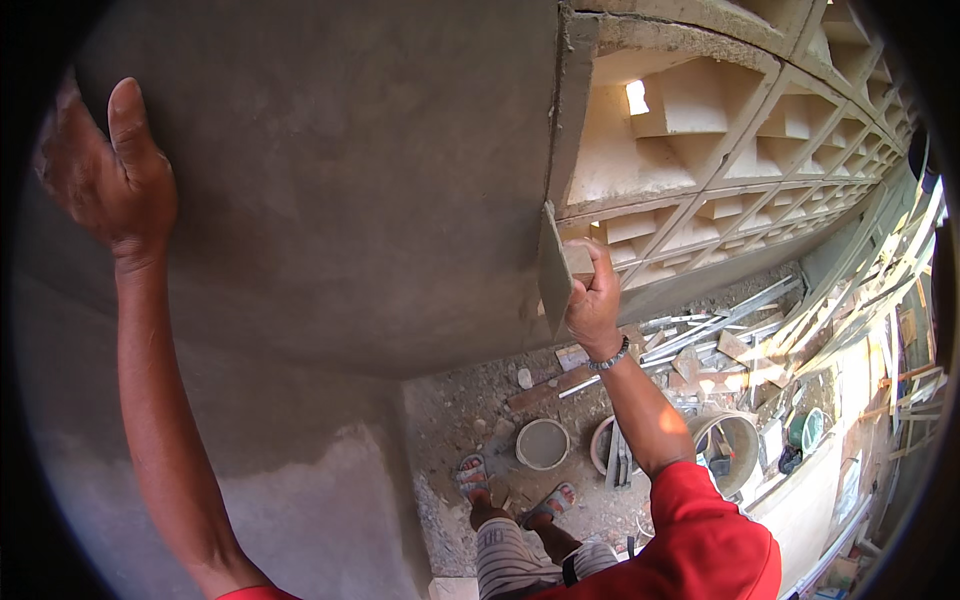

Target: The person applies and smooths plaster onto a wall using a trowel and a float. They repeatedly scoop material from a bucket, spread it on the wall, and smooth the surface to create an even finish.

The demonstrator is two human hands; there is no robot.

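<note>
A grey plastered wall (350, 180) fills the left and middle of the head view. My right hand (594, 300) is closed round the block handle of a flat plastering float (552, 265). The float stands on edge at the wall's right-hand corner, beside the narrow plastered return (573, 110); whether its face touches the plaster I cannot tell. My left hand (115, 170) is raised at the far left, thumb apart from the fingers and holding nothing. It is next to the wall, perhaps resting on it; its fingertips fade into the dark rim.
Pale openwork blocks (690, 130) form a screen at the upper right. On the rubble floor by my sandalled feet stands a round bucket (543, 444) of grey liquid. A larger round tub (735, 450) stands to its right, with scattered boards and timber strips (860, 270) beyond.
</note>
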